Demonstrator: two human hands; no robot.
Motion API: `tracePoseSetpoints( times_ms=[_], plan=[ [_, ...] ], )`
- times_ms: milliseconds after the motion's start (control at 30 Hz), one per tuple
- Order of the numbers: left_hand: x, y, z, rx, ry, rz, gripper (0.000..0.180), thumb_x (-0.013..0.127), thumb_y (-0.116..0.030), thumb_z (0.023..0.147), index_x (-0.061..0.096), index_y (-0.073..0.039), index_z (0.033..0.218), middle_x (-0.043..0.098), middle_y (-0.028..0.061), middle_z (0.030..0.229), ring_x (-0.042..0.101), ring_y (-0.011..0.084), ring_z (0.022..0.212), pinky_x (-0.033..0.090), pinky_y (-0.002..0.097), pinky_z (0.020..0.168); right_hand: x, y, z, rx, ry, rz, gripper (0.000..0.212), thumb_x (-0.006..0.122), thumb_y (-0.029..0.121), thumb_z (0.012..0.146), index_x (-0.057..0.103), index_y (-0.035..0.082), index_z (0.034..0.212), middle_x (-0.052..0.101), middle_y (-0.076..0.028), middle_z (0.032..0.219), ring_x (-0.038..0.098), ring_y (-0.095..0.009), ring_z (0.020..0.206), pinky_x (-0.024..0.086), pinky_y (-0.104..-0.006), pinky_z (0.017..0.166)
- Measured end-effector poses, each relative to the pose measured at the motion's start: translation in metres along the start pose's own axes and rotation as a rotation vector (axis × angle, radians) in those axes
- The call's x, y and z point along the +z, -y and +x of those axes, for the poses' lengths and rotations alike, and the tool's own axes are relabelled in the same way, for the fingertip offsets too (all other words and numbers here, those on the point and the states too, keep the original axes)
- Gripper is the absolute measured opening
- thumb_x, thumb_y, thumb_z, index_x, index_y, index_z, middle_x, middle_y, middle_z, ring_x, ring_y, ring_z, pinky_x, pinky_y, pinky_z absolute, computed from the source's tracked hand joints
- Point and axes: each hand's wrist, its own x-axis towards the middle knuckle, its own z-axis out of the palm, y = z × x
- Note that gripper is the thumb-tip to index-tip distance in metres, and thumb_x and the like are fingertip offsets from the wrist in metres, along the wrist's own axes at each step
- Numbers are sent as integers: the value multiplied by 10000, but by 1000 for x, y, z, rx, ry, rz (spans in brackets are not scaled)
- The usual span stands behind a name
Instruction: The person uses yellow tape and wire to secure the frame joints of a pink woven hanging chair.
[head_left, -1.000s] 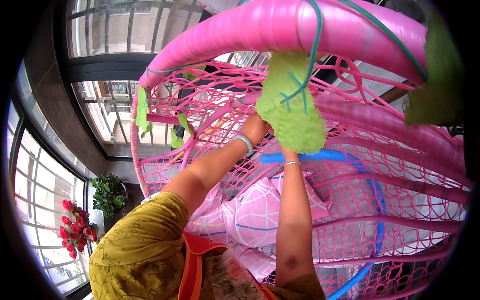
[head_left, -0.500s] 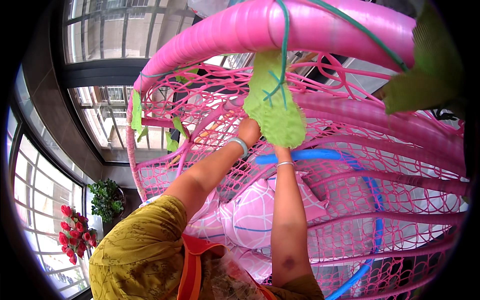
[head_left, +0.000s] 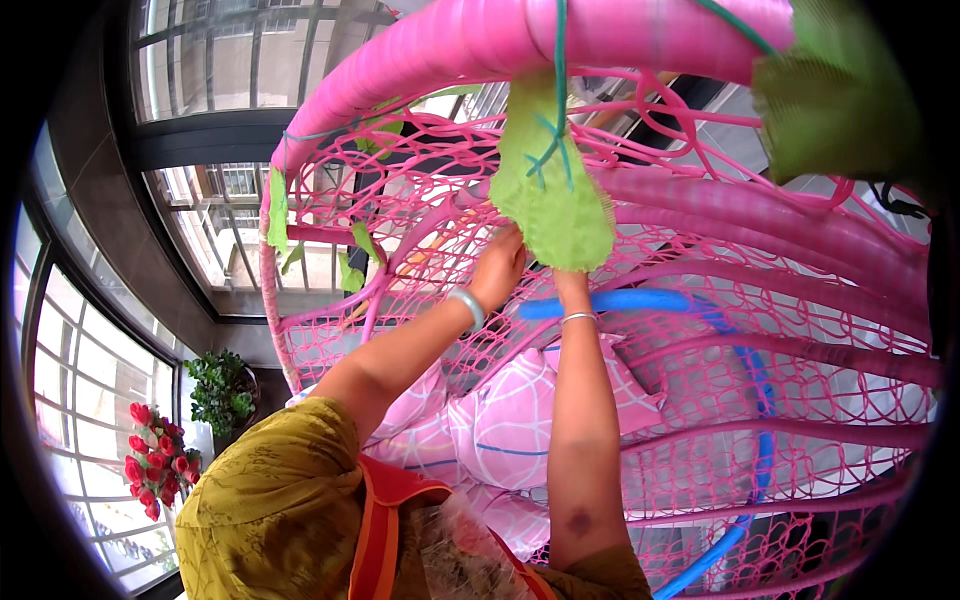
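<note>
A: Grip, left hand (head_left: 498, 270)?
B: Fingers curled, at the left edge of the green leaf-shaped cloth (head_left: 555, 215); fingertips partly hidden, so whether they pinch it cannot be told.
A: Right hand (head_left: 573, 288)?
B: Mostly behind the cloth's lower edge; cannot tell whether wide, narrow or holding.
A: Cloth, location?
B: Hanging below the thick pink tube (head_left: 440, 60), in front of pink netting (head_left: 690, 390). 1 green cord (head_left: 562, 90) runs down onto it, ending in branching stitches.
A: Worn items?
B: 1 pale bracelet (head_left: 467, 308), left wrist; 1 thin band (head_left: 580, 316), right wrist.
A: Nearby?
B: 1 blue tube (head_left: 640, 301), passing behind the right wrist, then curving down along the netting. Pink cushioning (head_left: 505, 440), white and blue lines, between and below the forearms.
A: Far left?
B: 1 leafy green plant (head_left: 218, 390); 1 bunch of red flowers (head_left: 155, 460), by the window.
</note>
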Motion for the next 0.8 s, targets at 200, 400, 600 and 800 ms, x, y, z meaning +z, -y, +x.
tracePoseSetpoints(
  times_ms=[200, 400, 600, 800],
  plan=[
    [-19, 7, -62, -118, 228, -8, 289, 472, 53, 775, 557, 26, 1050, 556, 209, 1039, 544, 346, 967, 441, 369, 834, -7, -19, 5, 118, 7, 105, 118, 578, 59, 829, 565, 16, 938, 584, -14, 861, 573, -94, 782, 522, -250, 697],
    [-16, 7, -38, -47, 186, 39, 293, 479, 21, 796, 536, 38, 1082, 552, 216, 1035, 541, 361, 960, 451, 374, 798, -9, -33, 11, 185, 36, 164, 112, 573, 56, 832, 561, 22, 938, 581, -7, 870, 567, -90, 773, 516, -247, 691],
    [1, -12, -3, -62, 96, 7, 339, 486, -35, 840, 485, 31, 1173, 572, 221, 927, 579, 322, 857, 456, 347, 741, -16, -45, 14, 126, 94, 108, 147, 546, 72, 856, 556, 23, 994, 588, -18, 930, 573, -98, 825, 510, -248, 698],
    [31, 6, 28, -333, 16, -272, 295, 522, -86, 833, 547, 37, 1099, 624, 162, 702, 610, 190, 583, 460, 314, 545, -8, -48, 19, 105, 110, 230, 163, 517, 49, 866, 552, 13, 1022, 594, -35, 940, 583, -110, 838, 522, -255, 719]
  ],
)
